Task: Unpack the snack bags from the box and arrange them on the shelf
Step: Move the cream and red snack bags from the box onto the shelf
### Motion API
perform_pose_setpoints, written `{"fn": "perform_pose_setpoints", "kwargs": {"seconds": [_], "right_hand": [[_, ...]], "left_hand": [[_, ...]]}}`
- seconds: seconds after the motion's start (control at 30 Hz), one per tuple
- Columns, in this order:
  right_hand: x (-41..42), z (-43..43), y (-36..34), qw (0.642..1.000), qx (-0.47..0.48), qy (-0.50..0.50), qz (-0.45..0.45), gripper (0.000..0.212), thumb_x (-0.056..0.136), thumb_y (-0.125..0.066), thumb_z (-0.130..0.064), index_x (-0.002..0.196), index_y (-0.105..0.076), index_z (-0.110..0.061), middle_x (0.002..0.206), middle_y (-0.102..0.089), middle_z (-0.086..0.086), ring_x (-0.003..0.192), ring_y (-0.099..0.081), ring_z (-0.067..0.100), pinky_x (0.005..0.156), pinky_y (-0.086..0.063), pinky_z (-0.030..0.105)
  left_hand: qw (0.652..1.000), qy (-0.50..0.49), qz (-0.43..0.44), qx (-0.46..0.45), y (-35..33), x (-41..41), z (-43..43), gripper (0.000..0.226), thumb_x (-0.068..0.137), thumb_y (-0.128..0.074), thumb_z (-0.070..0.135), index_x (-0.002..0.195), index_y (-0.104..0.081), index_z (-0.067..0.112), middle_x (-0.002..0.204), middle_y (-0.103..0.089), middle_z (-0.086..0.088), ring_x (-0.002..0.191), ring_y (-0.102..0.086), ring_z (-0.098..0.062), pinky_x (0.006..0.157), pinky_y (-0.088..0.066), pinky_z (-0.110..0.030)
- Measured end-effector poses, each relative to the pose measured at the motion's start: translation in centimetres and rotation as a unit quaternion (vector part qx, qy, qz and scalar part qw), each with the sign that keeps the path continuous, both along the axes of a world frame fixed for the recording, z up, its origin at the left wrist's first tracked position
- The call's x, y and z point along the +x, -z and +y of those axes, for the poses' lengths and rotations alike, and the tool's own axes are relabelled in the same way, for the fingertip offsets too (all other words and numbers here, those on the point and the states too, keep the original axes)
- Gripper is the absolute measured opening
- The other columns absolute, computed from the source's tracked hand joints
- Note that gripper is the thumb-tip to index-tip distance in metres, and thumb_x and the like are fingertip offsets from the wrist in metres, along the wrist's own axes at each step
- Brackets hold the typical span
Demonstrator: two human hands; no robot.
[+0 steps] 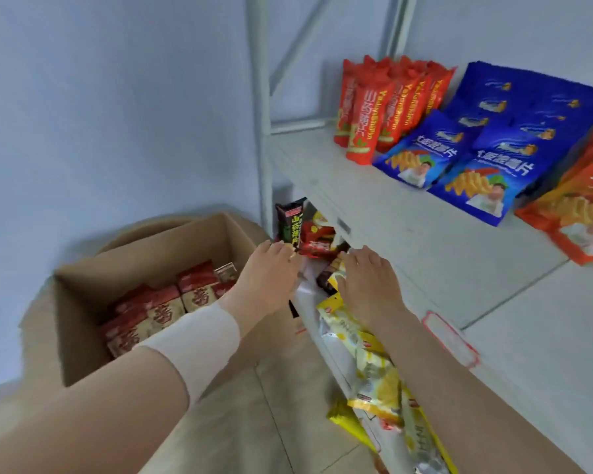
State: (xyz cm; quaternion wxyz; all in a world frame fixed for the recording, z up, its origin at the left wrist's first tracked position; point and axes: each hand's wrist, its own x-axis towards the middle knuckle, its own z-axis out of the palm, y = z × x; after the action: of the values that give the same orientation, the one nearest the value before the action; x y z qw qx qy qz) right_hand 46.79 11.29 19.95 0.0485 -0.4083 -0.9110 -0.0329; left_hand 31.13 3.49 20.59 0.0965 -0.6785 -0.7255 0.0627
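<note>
An open cardboard box of plain brown corrugated board stands on the pale tiled floor against a smooth blue-grey wall. Its flaps are folded out. Inside lie flat, glossy snack bags, red at the top and tan below, packed close in rows.

Just right of the box is a white metal shelf with thin upright posts and a matt, flat board. On that board stand tall, narrow red bags with crimped tops. Beside them lie pillow-shaped blue bags in overlapping rows, then shiny orange bags at the frame edge.

Both hands reach to the lower level, under that board. There a slim dark bag stands upright beside crumpled red packets, and shiny yellow bags lie along the front edge.

The left hand, with a white fabric band round its wrist, is palm down. Its fingers are fairly straight and the tips are at the foot of the dark bag. The right hand is near it but apart, resting over the yellow bags. Its fingers bend down among the packets, and motion blur hides whether they pinch one.
</note>
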Motion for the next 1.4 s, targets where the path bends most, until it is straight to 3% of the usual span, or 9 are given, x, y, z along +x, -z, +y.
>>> {"fn": "perform_pose_setpoints", "kwargs": {"seconds": [0.13, 0.3, 0.47, 0.67, 0.8, 1.0, 1.1, 1.23, 1.4], "right_hand": [[-13.7, -2.7, 3.3, 0.995, -0.017, -0.096, -0.009, 0.036, 0.066, -0.079, -0.021, 0.097, -0.068, -0.005, 0.093, -0.069, 0.014, 0.093, -0.066, 0.035, 0.075, -0.053, 0.041], [-25.8, -6.5, 9.2, 0.977, -0.081, -0.184, -0.069, 0.039, 0.096, -0.040, -0.023, 0.131, -0.046, -0.008, 0.136, -0.048, 0.012, 0.135, -0.034, 0.030, 0.109, -0.029, 0.042], [-32.0, -6.3, 14.3, 0.961, -0.106, -0.203, -0.158, 0.046, 0.100, -0.028, -0.026, 0.143, -0.029, -0.009, 0.148, -0.035, 0.010, 0.140, -0.024, 0.026, 0.113, -0.023, 0.039], [-36.5, -2.8, 20.1, 0.939, -0.162, -0.191, -0.234, 0.043, 0.099, -0.031, -0.031, 0.136, -0.039, -0.010, 0.142, -0.041, 0.010, 0.133, -0.034, 0.025, 0.107, -0.030, 0.037], [-38.4, -0.3, 25.4, 0.918, -0.250, -0.148, -0.268, 0.045, 0.097, -0.036, -0.035, 0.137, -0.038, -0.013, 0.138, -0.046, 0.009, 0.126, -0.043, 0.026, 0.102, -0.037, 0.037], [-41.2, 1.6, 34.9, 0.841, -0.472, -0.015, -0.265, 0.055, 0.093, -0.048, -0.042, 0.140, -0.035, -0.018, 0.137, -0.048, 0.004, 0.126, -0.047, 0.022, 0.105, -0.040, 0.038], [-43.3, 1.8, 40.1, 0.818, -0.533, 0.065, -0.205, 0.067, 0.090, -0.053, -0.042, 0.143, -0.027, -0.012, 0.147, -0.037, 0.008, 0.135, -0.036, 0.026, 0.111, -0.032, 0.043], [-44.9, 1.3, 44.8, 0.843, -0.497, 0.180, -0.099, 0.089, 0.086, -0.059, -0.042, 0.150, -0.001, -0.017, 0.157, -0.008, 0.011, 0.144, -0.011, 0.030, 0.115, -0.017, 0.046], [-44.6, 0.5, 46.5, 0.872, -0.431, 0.231, 0.039, 0.090, 0.077, -0.072, -0.030, 0.146, -0.016, -0.012, 0.150, -0.029, 0.013, 0.139, -0.029, 0.030, 0.112, -0.029, 0.046]], "left_hand": [[0.991, -0.124, -0.015, -0.043, 3.8, -11.9, -6.4, 0.045, 0.099, -0.035, 0.025, 0.142, -0.032, 0.014, 0.149, -0.033, -0.008, 0.142, -0.021, -0.026, 0.116, -0.012, -0.040], [0.964, -0.239, -0.043, -0.109, 9.8, -22.6, -13.2, 0.046, 0.097, -0.034, 0.022, 0.142, -0.030, 0.011, 0.148, -0.034, -0.011, 0.141, -0.023, -0.029, 0.116, -0.014, -0.041], [0.943, -0.294, -0.083, -0.135, 15.4, -29.2, -15.7, 0.042, 0.096, -0.040, 0.024, 0.136, -0.037, 0.013, 0.142, -0.042, -0.011, 0.137, -0.029, -0.030, 0.115, -0.020, -0.042], [0.906, -0.345, -0.161, -0.185, 22.4, -33.2, -14.3, 0.043, 0.095, -0.042, 0.023, 0.137, -0.037, 0.012, 0.137, -0.047, -0.011, 0.132, -0.038, -0.029, 0.112, -0.027, -0.040], [0.812, -0.471, -0.293, -0.180, 27.4, -34.6, -13.3, 0.048, 0.095, -0.043, 0.033, 0.138, -0.035, 0.014, 0.134, -0.048, -0.008, 0.124, -0.044, -0.026, 0.102, -0.035, -0.036], [0.538, -0.683, -0.488, -0.082, 35.7, -36.7, -12.3, 0.068, 0.089, -0.057, 0.034, 0.145, -0.023, 0.016, 0.139, -0.037, -0.013, 0.126, -0.042, -0.029, 0.102, -0.039, -0.041], [0.446, -0.743, -0.498, -0.021, 40.8, -38.1, -11.9, 0.078, 0.084, -0.065, 0.034, 0.146, -0.021, 0.016, 0.145, -0.029, -0.014, 0.132, -0.035, -0.032, 0.106, -0.036, -0.046], [0.394, -0.771, -0.498, 0.055, 46.0, -39.3, -11.2, 0.098, 0.079, -0.072, 0.032, 0.149, -0.005, 0.020, 0.151, -0.016, -0.015, 0.138, -0.024, -0.035, 0.111, -0.027, -0.051], [0.398, -0.793, -0.446, 0.117, 47.2, -38.7, -11.1, 0.093, 0.077, -0.075, 0.023, 0.145, -0.012, 0.016, 0.144, -0.025, -0.018, 0.128, -0.037, -0.037, 0.103, -0.035, -0.049]]}}
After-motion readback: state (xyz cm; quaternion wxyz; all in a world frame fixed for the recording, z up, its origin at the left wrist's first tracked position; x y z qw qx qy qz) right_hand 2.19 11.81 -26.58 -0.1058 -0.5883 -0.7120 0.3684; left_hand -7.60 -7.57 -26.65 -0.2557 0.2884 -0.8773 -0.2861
